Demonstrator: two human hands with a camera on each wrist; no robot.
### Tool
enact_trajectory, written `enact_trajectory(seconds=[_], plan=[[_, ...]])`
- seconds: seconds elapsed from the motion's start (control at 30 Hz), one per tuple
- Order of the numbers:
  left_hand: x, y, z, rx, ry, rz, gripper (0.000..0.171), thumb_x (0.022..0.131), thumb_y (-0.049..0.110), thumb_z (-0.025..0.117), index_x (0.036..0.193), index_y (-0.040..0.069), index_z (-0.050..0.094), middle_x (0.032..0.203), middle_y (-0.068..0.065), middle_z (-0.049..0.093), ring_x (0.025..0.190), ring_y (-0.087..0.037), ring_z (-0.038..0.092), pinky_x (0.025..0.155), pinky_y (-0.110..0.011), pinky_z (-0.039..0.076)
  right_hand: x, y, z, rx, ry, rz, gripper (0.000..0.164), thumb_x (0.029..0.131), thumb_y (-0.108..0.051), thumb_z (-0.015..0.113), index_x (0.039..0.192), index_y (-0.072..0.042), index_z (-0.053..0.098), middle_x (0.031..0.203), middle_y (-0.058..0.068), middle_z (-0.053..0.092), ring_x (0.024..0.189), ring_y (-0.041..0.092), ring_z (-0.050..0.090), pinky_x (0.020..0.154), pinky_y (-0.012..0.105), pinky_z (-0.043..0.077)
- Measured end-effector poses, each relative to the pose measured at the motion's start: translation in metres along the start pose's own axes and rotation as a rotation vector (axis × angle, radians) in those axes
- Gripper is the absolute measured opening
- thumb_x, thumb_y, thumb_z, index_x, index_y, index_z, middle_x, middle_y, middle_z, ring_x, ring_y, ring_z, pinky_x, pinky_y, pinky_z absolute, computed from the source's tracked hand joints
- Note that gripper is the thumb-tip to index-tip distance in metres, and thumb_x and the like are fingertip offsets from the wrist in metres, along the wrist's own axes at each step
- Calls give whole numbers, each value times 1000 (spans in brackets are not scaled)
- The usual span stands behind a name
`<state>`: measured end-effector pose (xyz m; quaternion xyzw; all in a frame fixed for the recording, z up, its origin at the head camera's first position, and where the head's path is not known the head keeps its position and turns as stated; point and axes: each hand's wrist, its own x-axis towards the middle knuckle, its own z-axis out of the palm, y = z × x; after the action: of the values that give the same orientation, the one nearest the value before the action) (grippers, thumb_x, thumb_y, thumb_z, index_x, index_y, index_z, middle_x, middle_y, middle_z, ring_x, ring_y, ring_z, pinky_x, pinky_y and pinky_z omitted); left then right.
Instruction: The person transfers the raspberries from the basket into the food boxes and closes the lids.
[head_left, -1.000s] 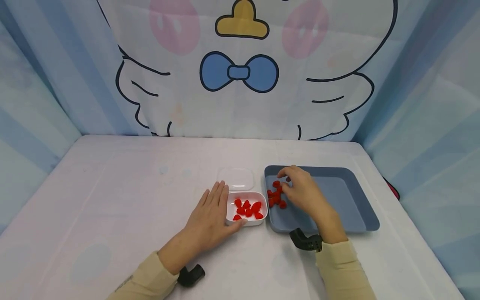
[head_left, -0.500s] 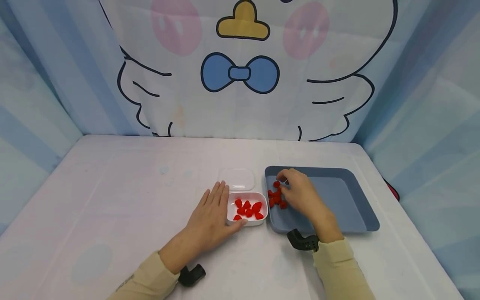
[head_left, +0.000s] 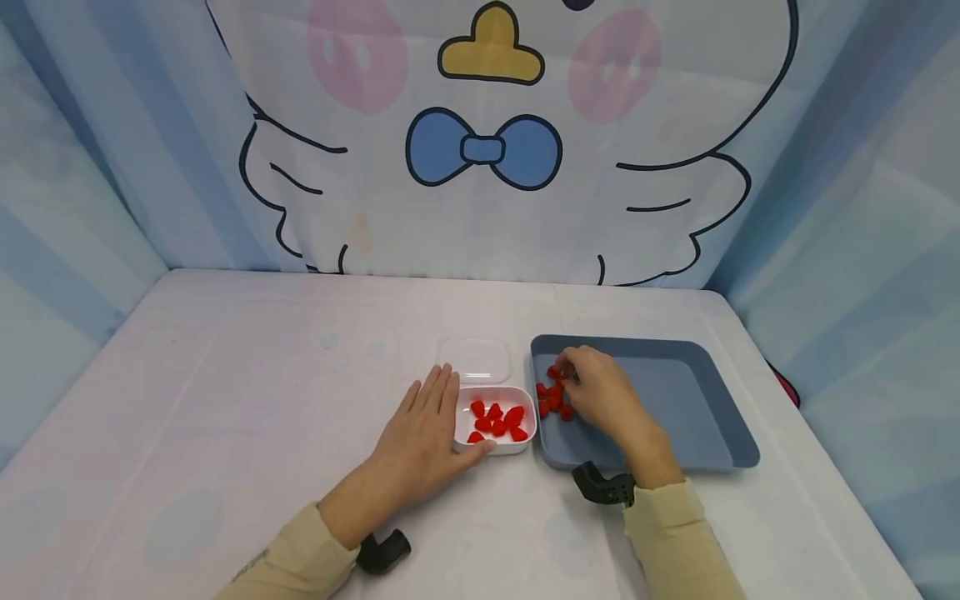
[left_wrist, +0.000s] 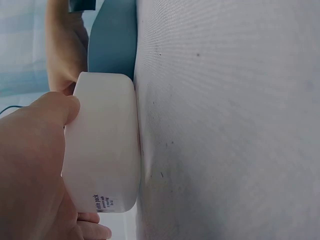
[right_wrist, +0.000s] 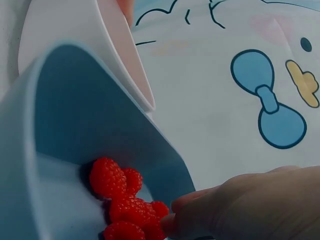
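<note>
My left hand [head_left: 416,442] lies along the left side of a small white box [head_left: 506,448], fingers straight, thumb resting on its front rim. Several small red berry-like pieces [head_left: 498,427] lie in the box. In the left wrist view the box [left_wrist: 102,145] shows printed text on its wall. My right hand [head_left: 603,396] reaches into a blue-grey tray [head_left: 682,400], with bent fingers and thumb at a cluster of red raspberries [head_left: 554,398]. The right wrist view shows its fingertips right against the raspberries [right_wrist: 132,210]; I cannot tell whether one is pinched.
A clear plastic lid [head_left: 474,358] lies behind the box. The tray's left wall stands right beside the box. White cloth covers the table [head_left: 225,400], and a curtain with a cartoon bow tie [head_left: 483,150] hangs behind it.
My right hand has lowered slightly towards the raspberries, and its fingers and thumb have drawn closer together. The left hand stays at the box.
</note>
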<state>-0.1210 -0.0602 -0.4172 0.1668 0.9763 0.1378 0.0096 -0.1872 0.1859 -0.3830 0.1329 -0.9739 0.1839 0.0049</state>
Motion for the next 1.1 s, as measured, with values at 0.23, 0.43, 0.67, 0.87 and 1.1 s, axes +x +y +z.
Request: enact_trajectory(seconds=[0.23,0.43,0.67,0.87,1.1], plan=[[1,0,0,6,-4,-3,101,88,68,54,156,1,23,164,-17,24,153,-33,20,124,-52,20,1,0,3,8,14,5,17,88,3,63,102,-4,68,98,11,65,84,24,59,76,40,55],[0,0,0,4,-2,-5,100,88,67,55,156,0,23,163,-17,25,153,-33,20,124,-52,20,2,0,4,1,11,9,18,87,4,62,102,-4,68,94,10,64,81,23,57,72,38,54],[0,-1,0,3,-4,-5,100,88,67,54,156,0,23,163,-17,24,153,-33,19,124,-51,19,3,0,4,-1,-3,29,18,86,3,62,102,-4,68,94,11,63,82,23,58,71,37,54],[0,-1,0,0,-1,-9,100,88,67,55,155,1,24,163,-17,25,153,-33,20,124,-51,20,3,0,3,-8,1,39,14,85,4,63,96,-4,65,89,10,61,78,22,55,68,36,52],[0,-1,0,-5,-3,-4,100,88,67,55,155,1,23,163,-17,25,153,-33,20,124,-52,20,2,3,2,-1,6,66,15,84,3,64,98,-3,65,91,11,63,80,23,57,71,38,54]])
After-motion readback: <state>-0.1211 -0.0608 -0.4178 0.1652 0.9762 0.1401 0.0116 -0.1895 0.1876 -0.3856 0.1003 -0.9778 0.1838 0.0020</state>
